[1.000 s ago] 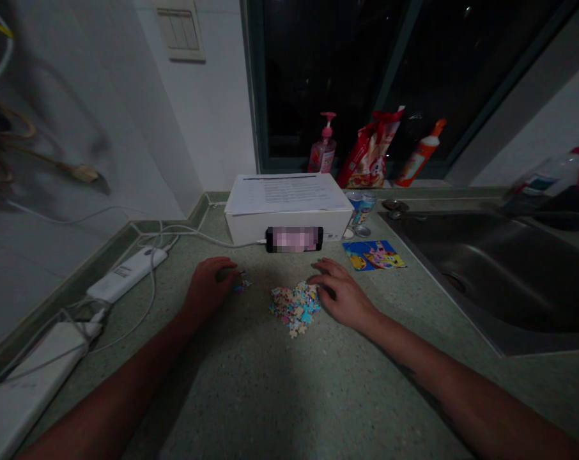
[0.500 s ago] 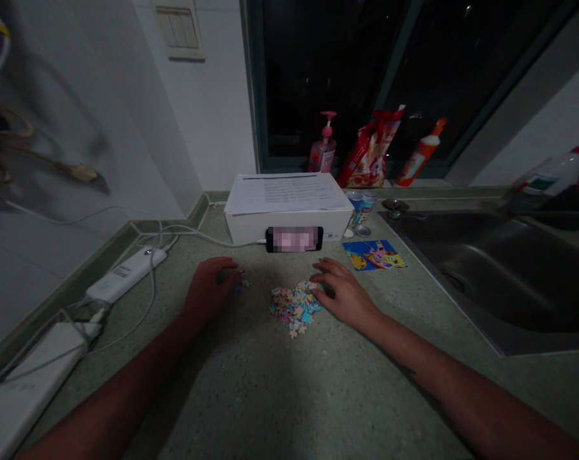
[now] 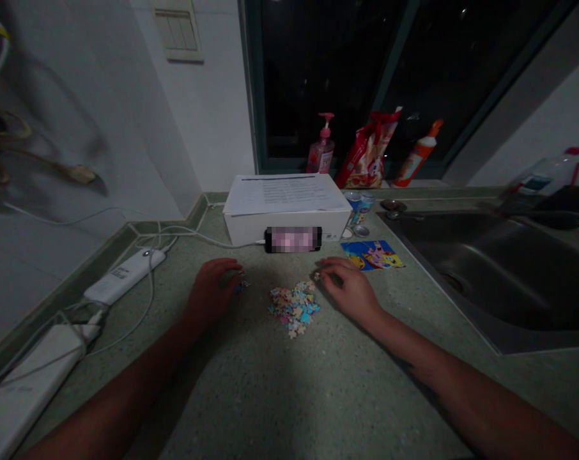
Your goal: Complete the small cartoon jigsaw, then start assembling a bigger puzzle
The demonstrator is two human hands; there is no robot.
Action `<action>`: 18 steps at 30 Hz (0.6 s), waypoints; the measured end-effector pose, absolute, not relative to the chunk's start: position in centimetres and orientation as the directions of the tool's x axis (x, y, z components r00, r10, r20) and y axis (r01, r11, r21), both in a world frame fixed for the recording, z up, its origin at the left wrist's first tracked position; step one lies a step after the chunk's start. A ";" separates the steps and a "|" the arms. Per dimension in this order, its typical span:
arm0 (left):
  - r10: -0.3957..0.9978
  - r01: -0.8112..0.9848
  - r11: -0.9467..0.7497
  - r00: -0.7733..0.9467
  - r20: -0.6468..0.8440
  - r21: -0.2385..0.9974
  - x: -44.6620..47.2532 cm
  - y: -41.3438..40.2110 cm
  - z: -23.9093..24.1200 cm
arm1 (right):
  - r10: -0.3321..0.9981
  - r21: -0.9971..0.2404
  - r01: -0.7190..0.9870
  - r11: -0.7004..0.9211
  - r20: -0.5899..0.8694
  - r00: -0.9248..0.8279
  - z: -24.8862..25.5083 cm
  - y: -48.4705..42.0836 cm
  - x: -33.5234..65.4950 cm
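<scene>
A small heap of coloured jigsaw pieces (image 3: 294,306) lies on the speckled green counter (image 3: 280,390). My left hand (image 3: 213,291) rests to the left of the heap, fingers curled on a few joined pieces (image 3: 241,285). My right hand (image 3: 349,289) sits at the heap's upper right, and its fingertips pinch a single piece (image 3: 317,276) just off the heap. A cartoon picture card (image 3: 372,253) lies beyond my right hand.
A white box (image 3: 286,211) with a phone (image 3: 293,239) leaning on it stands at the back. Chargers and cables (image 3: 121,278) lie along the left wall. A steel sink (image 3: 500,275) is on the right. Bottles and a red bag (image 3: 369,156) stand on the sill.
My right hand has drawn up and to the right off the heap, with one piece pinched in its fingertips. My left hand has hardly moved.
</scene>
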State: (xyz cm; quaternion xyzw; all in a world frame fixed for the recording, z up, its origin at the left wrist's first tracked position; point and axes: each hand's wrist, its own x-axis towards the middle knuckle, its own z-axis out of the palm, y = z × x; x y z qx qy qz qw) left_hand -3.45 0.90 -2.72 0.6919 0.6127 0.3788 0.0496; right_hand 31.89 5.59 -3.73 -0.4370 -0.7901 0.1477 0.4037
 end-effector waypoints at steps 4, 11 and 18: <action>0.863 0.798 -0.337 0.049 0.504 0.500 -2.4 0.1 -2.3 | 0.887 -0.797 0.391 0.461 0.432 -0.164 -3.8 5.5 31.4; 0.724 0.683 -0.621 0.310 0.617 0.385 1.1 -2.4 -1.8 | 0.927 -0.951 0.150 0.272 0.218 -0.304 -2.9 2.4 29.3; 0.654 0.557 -0.735 0.434 0.619 0.386 3.7 -4.7 -0.7 | 0.857 -0.954 0.088 0.287 0.214 -0.468 -2.1 -0.8 27.0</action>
